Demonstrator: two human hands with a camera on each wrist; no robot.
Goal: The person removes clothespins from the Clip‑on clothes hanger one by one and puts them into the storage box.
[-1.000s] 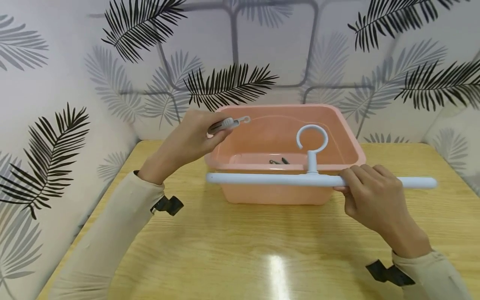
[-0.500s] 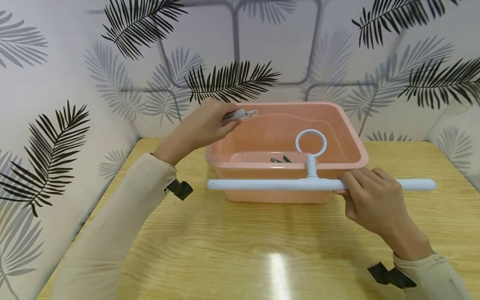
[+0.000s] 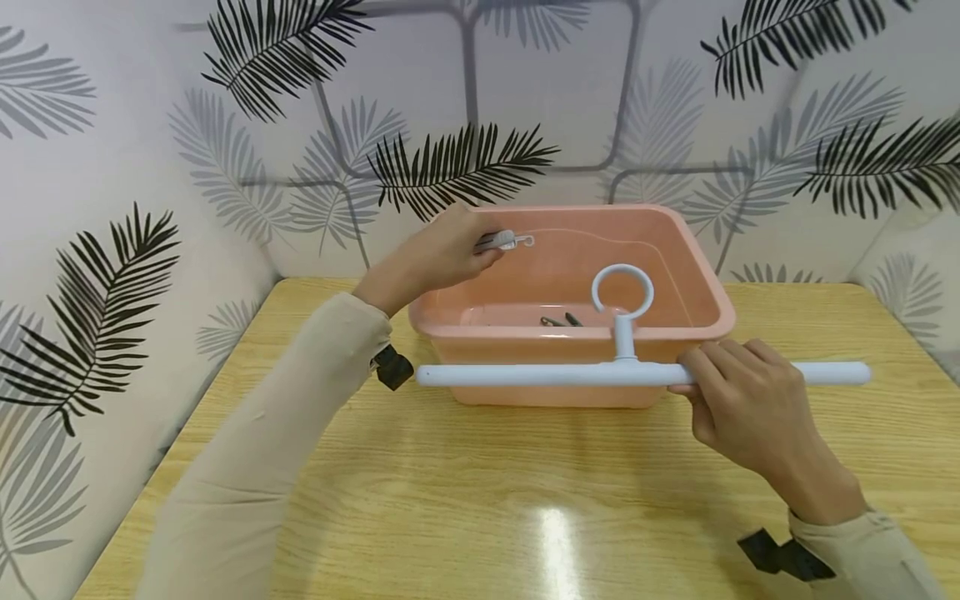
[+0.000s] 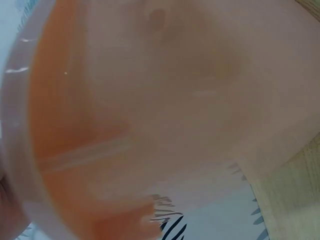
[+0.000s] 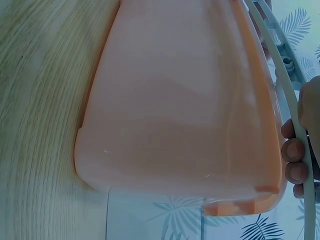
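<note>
My left hand point(image 3: 442, 250) is above the left side of the pink basin point(image 3: 525, 332), pinching a small grey clip point(image 3: 507, 240) with a little hook at its tip. Most of that clip is hidden by the fingers. With my right hand point(image 3: 750, 404) I grip the right half of a light-blue hanger point(image 3: 540, 375). Its bar lies level in front of the basin, and its round hook point(image 3: 649, 292) points up over the basin's opening. Seen from the right wrist, my fingers point(image 5: 295, 150) curl round the bar, whose hollow underside shows small sockets.
A few small dark pieces point(image 3: 562, 320) lie on the basin's floor. The basin stands on a wood-grain table point(image 3: 465, 483), close to a wall point(image 3: 547, 92) with a leaf pattern. Blurred basin wall point(image 4: 175, 100) fills most of the left wrist view.
My left hand has moved to the right with the clip, further over the basin. The hanger has dropped slightly in the head view, while my right hand has stayed nearly still.
</note>
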